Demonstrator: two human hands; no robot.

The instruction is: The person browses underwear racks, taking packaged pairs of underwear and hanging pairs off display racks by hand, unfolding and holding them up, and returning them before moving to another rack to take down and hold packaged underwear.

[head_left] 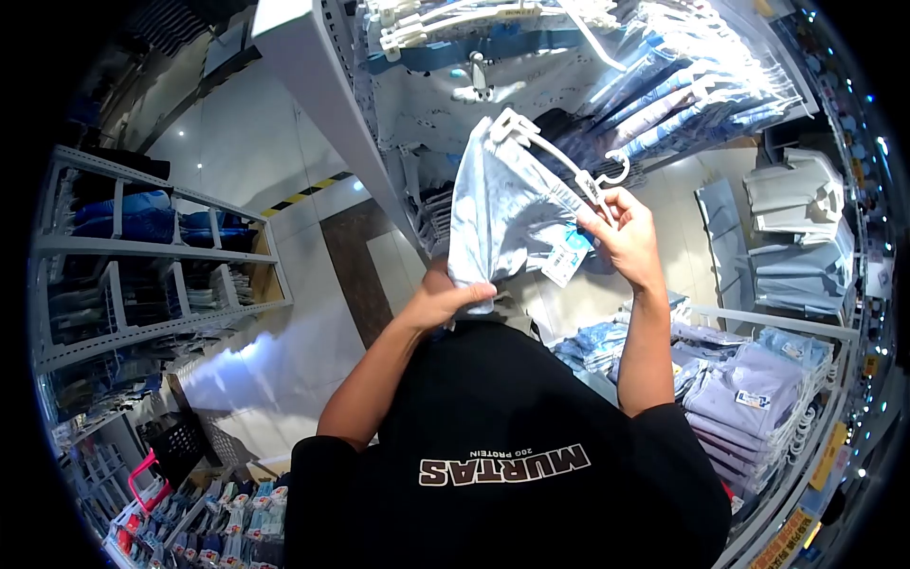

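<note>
A pair of pale blue trousers or shorts hangs tilted from a white clip hanger in front of my chest. My right hand is closed on the hanger near its hook. The lower part of the garment is gripped by my left hand, thumb on top and fingers mostly hidden behind the cloth. From the waistband side dangles a white and blue tag, just below my right hand.
Ahead stands a white rack with densely hung garments. Folded lilac clothes lie on a shelf at the right, near my right elbow. Shelves of jeans stand at the left, across a tiled floor. A pale outfit hangs far right.
</note>
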